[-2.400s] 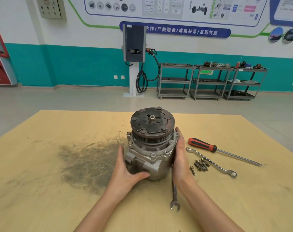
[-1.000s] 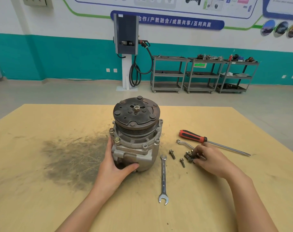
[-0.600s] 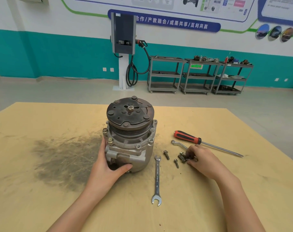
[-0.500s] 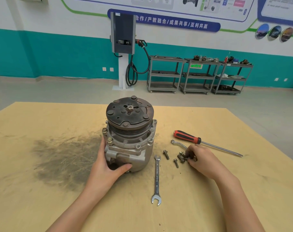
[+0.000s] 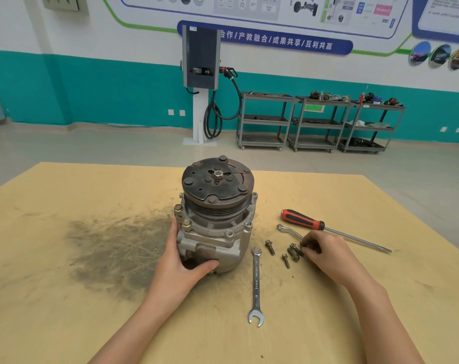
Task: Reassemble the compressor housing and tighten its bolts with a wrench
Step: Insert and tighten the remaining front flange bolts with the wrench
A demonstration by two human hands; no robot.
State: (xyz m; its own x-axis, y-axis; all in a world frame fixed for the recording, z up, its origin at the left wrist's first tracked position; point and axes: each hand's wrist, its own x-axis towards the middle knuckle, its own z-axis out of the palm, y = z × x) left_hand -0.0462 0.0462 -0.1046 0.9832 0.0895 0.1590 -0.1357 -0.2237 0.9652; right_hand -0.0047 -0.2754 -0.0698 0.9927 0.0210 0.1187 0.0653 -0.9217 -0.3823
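Observation:
The grey compressor [image 5: 214, 227] stands upright on the wooden table [image 5: 65, 311], its dark pulley plate facing up. My left hand [image 5: 181, 269] grips the lower left of its housing, thumb across the front. A combination wrench [image 5: 256, 285] lies on the table just right of the compressor. Several loose bolts [image 5: 283, 252] lie beyond the wrench's ring end. My right hand [image 5: 325, 254] rests among them, its fingertips pinching one bolt at the right of the pile.
A red-handled screwdriver [image 5: 323, 228] lies at the right, and a second, bent wrench [image 5: 288, 230] pokes out from behind my right hand. A dark grease stain [image 5: 113, 253] spreads left of the compressor. Metal carts [image 5: 320, 122] stand by the far wall.
My right hand left the compressor's side and went to the bolt pile, where its fingers closed on a bolt. My left hand kept its hold on the housing.

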